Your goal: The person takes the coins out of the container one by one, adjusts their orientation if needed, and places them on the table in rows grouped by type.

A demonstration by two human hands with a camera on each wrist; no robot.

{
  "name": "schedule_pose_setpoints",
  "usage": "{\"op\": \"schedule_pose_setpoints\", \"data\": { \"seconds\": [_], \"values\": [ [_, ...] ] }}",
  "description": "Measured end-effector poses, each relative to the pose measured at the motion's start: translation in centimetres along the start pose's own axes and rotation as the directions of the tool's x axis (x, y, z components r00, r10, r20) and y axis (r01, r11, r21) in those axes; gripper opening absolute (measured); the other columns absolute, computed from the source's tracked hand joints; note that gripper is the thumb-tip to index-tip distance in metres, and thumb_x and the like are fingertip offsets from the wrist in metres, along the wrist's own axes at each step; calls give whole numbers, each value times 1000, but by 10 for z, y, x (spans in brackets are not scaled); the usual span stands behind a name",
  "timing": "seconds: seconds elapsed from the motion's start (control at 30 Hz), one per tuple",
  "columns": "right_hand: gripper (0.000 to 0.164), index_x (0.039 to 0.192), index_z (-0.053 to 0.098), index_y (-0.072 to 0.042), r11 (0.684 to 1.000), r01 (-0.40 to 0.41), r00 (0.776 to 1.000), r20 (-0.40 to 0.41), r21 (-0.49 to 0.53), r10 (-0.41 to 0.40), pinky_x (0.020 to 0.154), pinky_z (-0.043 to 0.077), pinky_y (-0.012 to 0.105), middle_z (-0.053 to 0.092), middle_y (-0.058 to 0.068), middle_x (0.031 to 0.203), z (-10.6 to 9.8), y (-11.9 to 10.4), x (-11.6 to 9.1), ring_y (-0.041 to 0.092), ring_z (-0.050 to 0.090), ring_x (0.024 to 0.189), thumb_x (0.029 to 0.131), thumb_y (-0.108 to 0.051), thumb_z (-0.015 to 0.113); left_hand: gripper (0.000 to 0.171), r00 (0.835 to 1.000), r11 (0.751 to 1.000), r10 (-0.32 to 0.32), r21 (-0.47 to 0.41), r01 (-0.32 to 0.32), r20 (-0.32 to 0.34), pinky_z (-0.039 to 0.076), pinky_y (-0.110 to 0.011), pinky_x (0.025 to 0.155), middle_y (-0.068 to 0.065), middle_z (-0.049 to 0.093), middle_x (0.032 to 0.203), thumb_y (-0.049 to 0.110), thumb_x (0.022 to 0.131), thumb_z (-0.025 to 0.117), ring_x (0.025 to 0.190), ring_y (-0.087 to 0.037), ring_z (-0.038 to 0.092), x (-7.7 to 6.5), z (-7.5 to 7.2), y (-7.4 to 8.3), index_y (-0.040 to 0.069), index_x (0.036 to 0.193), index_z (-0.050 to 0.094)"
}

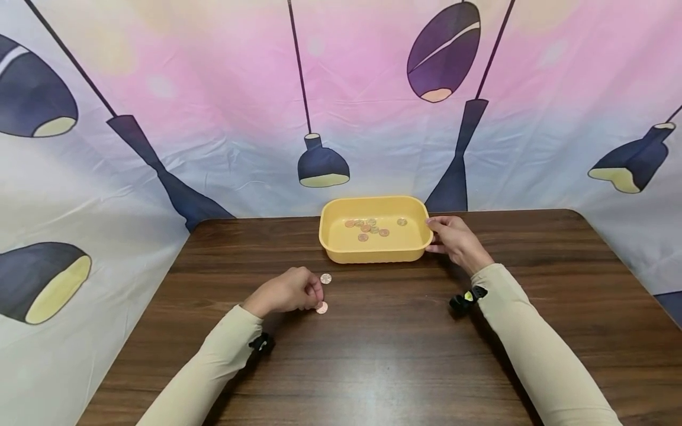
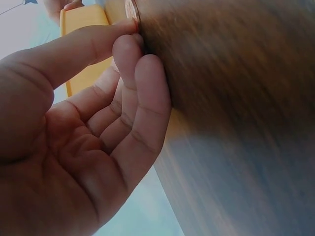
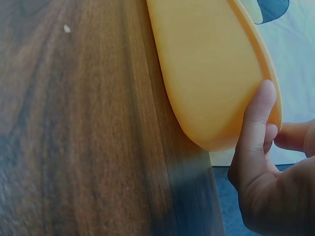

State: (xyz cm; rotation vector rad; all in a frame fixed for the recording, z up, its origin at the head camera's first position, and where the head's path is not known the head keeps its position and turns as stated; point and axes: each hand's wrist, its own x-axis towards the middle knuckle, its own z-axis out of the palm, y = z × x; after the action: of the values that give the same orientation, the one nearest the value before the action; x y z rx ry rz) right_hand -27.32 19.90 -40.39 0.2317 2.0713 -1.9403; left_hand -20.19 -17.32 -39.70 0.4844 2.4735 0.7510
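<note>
My left hand [image 1: 292,290] is low over the table, its thumb and fingertips pinching the edge of a copper coin [image 1: 322,308]. In the left wrist view the coin [image 2: 131,10] shows just past the thumb tip, close to the wood, with the other fingers curled beside it. A second coin [image 1: 326,278] lies on the table a little farther out. My right hand [image 1: 456,238] grips the right end of a yellow plastic tray [image 1: 378,257], fingers and thumb on either side of its rim in the right wrist view. Several coins [image 1: 365,228] lie scattered on the tray's floor.
The dark wooden table [image 1: 373,355] carries everything, and the tray stands near its far edge. Behind hangs a cloth backdrop [image 1: 240,118] printed with lamps. A black wrist camera [image 1: 462,303] is strapped to the right sleeve, another [image 1: 261,343] to the left.
</note>
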Motion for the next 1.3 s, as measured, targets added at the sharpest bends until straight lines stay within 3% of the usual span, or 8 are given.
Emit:
{"op": "schedule_pose_setpoints", "data": {
  "seconds": [0.4, 0.53, 0.67, 0.73, 0.9, 1.0, 1.13, 1.3],
  "values": [
    [47, 149, 41, 11, 1000, 14, 1000, -3, -12, -14, 67, 62, 18, 58, 10, 102, 2, 0, 0, 9, 63, 74, 115, -20, 45, 18, 1000, 1000, 22, 16, -22, -17, 46, -23, 54, 1, 63, 68, -6, 91, 69, 59, -11, 56, -3, 0, 2, 10, 82, 70],
    [46, 149, 41, 10, 1000, 11, 1000, -3, -16, -11, 67, 62, 18, 58, 10, 103, 3, 0, -1, 8, 63, 73, 115, -20, 45, 18, 998, 999, 51, 5, -51, -38, 48, -24, 54, 1, 66, 68, -1, 96, 65, 58, -11, 57, -3, -6, 6, 10, 82, 70],
    [47, 150, 41, 10, 1000, 5, 1000, -4, -19, -5, 67, 62, 19, 58, 10, 103, 4, -1, -1, 8, 62, 73, 115, -21, 45, 18, 988, 994, 104, 38, -100, -115, 50, -26, 55, 0, 71, 74, 11, 101, 67, 61, -10, 59, -1, -15, 19, 9, 84, 73],
    [47, 150, 41, 10, 1000, 2, 1000, -5, -20, -3, 67, 62, 19, 58, 10, 103, 4, -2, -1, 8, 62, 73, 115, -21, 45, 15, 973, 989, 138, 80, -125, -186, 49, -27, 56, 0, 71, 76, 16, 101, 70, 63, -10, 59, 2, -20, 27, 11, 87, 75],
    [46, 149, 42, 10, 1000, 3, 1000, -5, -22, -3, 67, 62, 19, 57, 12, 105, 4, -2, 1, 8, 62, 73, 115, -20, 45, 10, 915, 976, 203, 147, -160, -348, 51, -30, 66, 4, 70, 80, 20, 100, 72, 69, -10, 59, 21, -33, 46, 15, 93, 75],
    [47, 150, 41, 10, 1000, 5, 1000, -5, -25, -6, 67, 62, 19, 56, 12, 107, 4, -2, 1, 8, 62, 72, 115, -20, 45, 9, 894, 969, 240, 157, -193, -377, 54, -31, 71, 3, 70, 83, 19, 102, 70, 74, -12, 62, 39, -39, 56, 13, 97, 75],
    [48, 151, 40, 10, 1000, 7, 1000, -6, -30, -7, 68, 62, 19, 56, 12, 107, 2, -1, 0, 8, 62, 71, 115, -21, 45, 11, 889, 957, 275, 191, -217, -366, 56, -31, 74, -2, 72, 90, 16, 102, 67, 81, -15, 64, 66, -45, 64, 7, 102, 74],
    [48, 151, 41, 9, 1000, 12, 1000, -2, -29, -12, 67, 62, 20, 58, 10, 104, 1, -1, -1, 8, 62, 71, 115, -22, 46, 12, 912, 957, 257, 217, -194, -321, 57, -34, 82, -8, 74, 97, 13, 101, 71, 89, -20, 66, 93, -48, 68, 2, 105, 75]
  ]
}}
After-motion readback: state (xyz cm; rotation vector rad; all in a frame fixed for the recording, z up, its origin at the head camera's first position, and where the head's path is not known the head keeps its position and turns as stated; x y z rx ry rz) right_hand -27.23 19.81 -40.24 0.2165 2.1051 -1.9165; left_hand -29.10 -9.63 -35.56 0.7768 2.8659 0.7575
